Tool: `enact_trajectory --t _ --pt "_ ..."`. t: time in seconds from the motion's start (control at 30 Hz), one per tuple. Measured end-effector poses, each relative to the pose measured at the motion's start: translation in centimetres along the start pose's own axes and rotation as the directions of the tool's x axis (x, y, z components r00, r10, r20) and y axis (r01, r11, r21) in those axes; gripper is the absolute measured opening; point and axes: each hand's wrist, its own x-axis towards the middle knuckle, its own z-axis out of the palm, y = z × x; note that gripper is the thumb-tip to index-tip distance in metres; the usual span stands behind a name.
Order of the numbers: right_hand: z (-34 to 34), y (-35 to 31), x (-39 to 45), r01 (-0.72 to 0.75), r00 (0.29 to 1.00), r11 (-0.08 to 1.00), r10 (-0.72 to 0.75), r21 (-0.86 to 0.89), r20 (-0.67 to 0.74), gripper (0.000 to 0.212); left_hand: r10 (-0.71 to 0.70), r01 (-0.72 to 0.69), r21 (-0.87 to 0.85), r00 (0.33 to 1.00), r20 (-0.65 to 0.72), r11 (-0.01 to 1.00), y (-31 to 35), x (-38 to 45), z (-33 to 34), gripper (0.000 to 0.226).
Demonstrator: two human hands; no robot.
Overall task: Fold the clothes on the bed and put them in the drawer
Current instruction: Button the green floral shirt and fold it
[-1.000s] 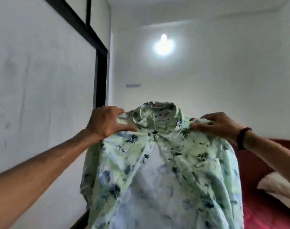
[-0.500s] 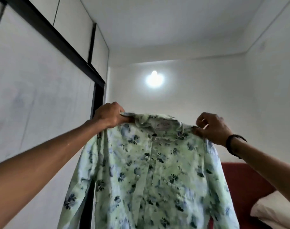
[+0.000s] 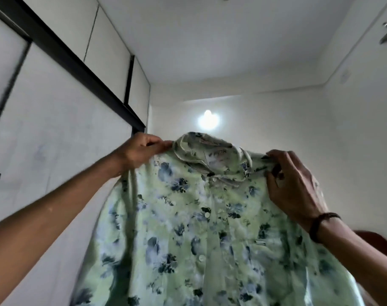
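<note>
Up in front of me, between both raised arms, hangs the green floral shirt (image 3: 210, 228). My left hand (image 3: 141, 151) pinches its left shoulder beside the collar; my right hand (image 3: 296, 184) grips the right shoulder, fingers curled into the cloth.

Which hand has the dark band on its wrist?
The right hand, gripping the flowery shirt at its shoulder, wears the wristband. The left hand has a bare wrist.

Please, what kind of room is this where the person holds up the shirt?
Most likely a bedroom in a home. Tall white wardrobe doors with black frames fill the left side, a lit wall lamp hangs on the far white wall, and both hands hold up a green floral shirt.
</note>
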Motion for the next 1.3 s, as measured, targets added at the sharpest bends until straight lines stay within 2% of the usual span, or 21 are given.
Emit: enact_trajectory --t 0.03,0.1,0.2,0.27,0.33,0.4,0.5,0.53,0.6,0.63,0.7,0.77,0.83,0.9,1.07,1.17,1.23,1.27,1.3 --pt "-0.5 -0.2 1.5 0.086 0.996 0.993 -0.088 -0.082 -0.025 0.037 -0.054 0.054 -0.094 0.999 0.0 0.994 1.2 0.1 -1.3 0.039" --pt "-0.8 -0.7 5.0 0.132 0.989 0.983 -0.14 -0.127 -0.057 0.037 -0.144 0.148 -0.286 0.989 0.034 0.947 2.9 0.7 -3.7 0.042" --pt "0.2 -1.2 10.3 0.002 1.0 0.986 0.002 -0.166 0.022 0.021 -0.245 0.284 -0.452 0.959 0.145 0.846 3.1 1.7 -5.1 0.049" --pt "2.1 -0.6 11.2 -0.105 0.971 0.977 0.14 -0.183 0.194 0.018 -0.356 0.453 -0.429 0.889 0.289 0.782 0.2 1.8 -3.5 0.068" --pt "5.0 0.6 8.3 -0.197 0.857 0.957 0.273 -0.211 0.437 0.019 -0.478 0.615 -0.279 0.767 0.428 0.737 -4.9 0.3 -0.1 0.085" --pt "7.8 2.3 1.9 -0.262 0.702 0.927 0.373 -0.267 0.606 0.014 -0.588 0.701 -0.119 0.667 0.457 0.703 -10.9 -3.2 4.7 0.078" --pt "10.7 4.9 -10.4 -0.396 0.491 0.861 0.493 -0.32 0.719 0.012 -0.703 0.777 -0.004 0.571 0.423 0.629 -18.5 -11.0 13.5 0.064" --pt "11.5 5.5 -15.7 -0.43 0.4 0.832 0.523 -0.349 0.753 0.012 -0.724 0.792 0.026 0.542 0.427 0.609 -21.0 -14.7 16.9 0.059" --pt "12.7 6.3 -23.7 -0.493 0.256 0.775 0.562 -0.394 0.786 0.004 -0.751 0.791 0.097 0.524 0.402 0.604 -24.6 -20.7 21.7 0.043" --pt "13.4 6.4 -28.1 -0.52 0.182 0.745 0.575 -0.419 0.797 0.005 -0.766 0.803 0.109 0.505 0.398 0.586 -26.7 -23.9 24.4 0.047" --pt "14.7 7.1 -34.9 -0.58 0.13 0.696 0.592 -0.423 0.796 0.022 -0.776 0.807 0.119 0.499 0.387 0.578 -29.8 -28.5 28.5 0.059" --pt "16.7 8.3 -41.6 -0.61 0.097 0.654 0.621 -0.447 0.778 0.036 -0.772 0.795 0.144 0.502 0.389 0.59 -33.5 -32.2 33.3 0.06" --pt "18.7 9.3 -47.4 -0.622 0.048 0.623 0.635 -0.475 0.771 0.035 -0.784 0.774 0.231 0.478 0.396 0.589 -36.2 -35.3 37.3 0.06" --pt "20.9 10.4 -52.6 -0.627 -0.015 0.596 0.635 -0.502 0.773 0.029 -0.832 0.784 0.316 0.42 0.363 0.534 -39.2 -37.8 41.1 0.058" --pt "26.0 12.5 -62.0 -0.578 -0.051 0.584 0.672 -0.57 0.739 0.038 -0.926 0.792 0.48 0.303 0.227 0.377 -45.6 -41.9 48.3 0.062" --pt "28.6 12.7 -65.5 -0.548 -0.078 0.579 0.683 -0.604 0.726 0.025 -0.958 0.777 0.562 0.244 0.148 0.284 -47.3 -42.6 50.9 0.044" --pt "29.5 12.4 -67.4 -0.476 0.008 0.651 0.675 -0.591 0.738 0.023 -0.957 0.768 0.58 0.278 0.081 0.272 -47.3 -42.6 52.3 0.03" --pt "29.7 12.0 -68.0 -0.479 0.089 0.679 0.667 -0.556 0.739 0.026 -0.951 0.771 0.574 0.307 0.047 0.277 -46.8 -42.3 53.0 0.035" --pt "29.7 11.3 -68.1 -0.521 0.136 0.675 0.67 -0.523 0.73 0.025 -0.955 0.793 0.547 0.293 0.046 0.27 -46.0 -42.0 53.5 0.047"
